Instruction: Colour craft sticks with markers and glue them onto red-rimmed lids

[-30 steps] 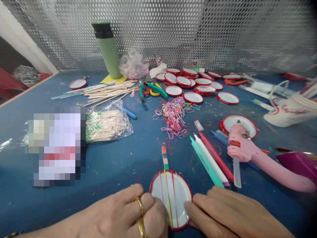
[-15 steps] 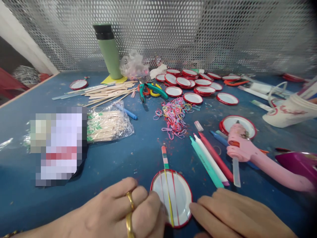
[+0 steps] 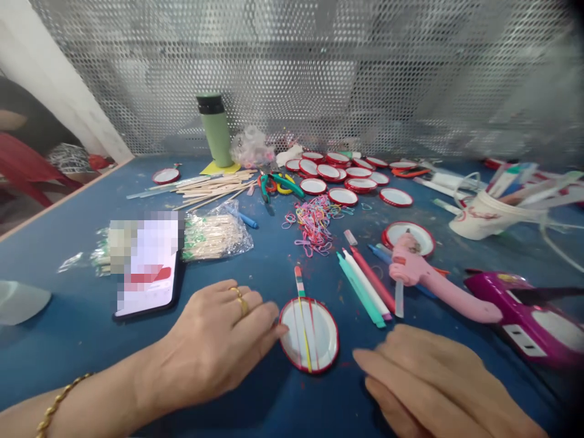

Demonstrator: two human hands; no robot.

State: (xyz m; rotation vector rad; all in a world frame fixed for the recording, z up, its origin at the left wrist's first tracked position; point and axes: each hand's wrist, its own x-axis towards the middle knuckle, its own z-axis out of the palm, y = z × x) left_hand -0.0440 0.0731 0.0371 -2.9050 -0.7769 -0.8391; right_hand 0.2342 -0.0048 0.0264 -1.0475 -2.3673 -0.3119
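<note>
As I look down from the head view, a blue table point(image 3: 68, 359) spreads below. My left hand point(image 3: 214, 340) has its thumb at the left edge of a red-rimmed lid point(image 3: 323, 340); whether it pinches, I cannot tell. My right hand point(image 3: 424, 371) is apart from it, thumb and fingers narrowly parted. Between both hands, the lid lies flat, a striped stick point(image 3: 299, 281) at its far edge, a yellow band point(image 3: 305, 337) across it.

Soft light glints on the perforated panel point(image 3: 296, 79), pixelation covers part of the phone point(image 3: 148, 267), and the right edge darkens.
</note>
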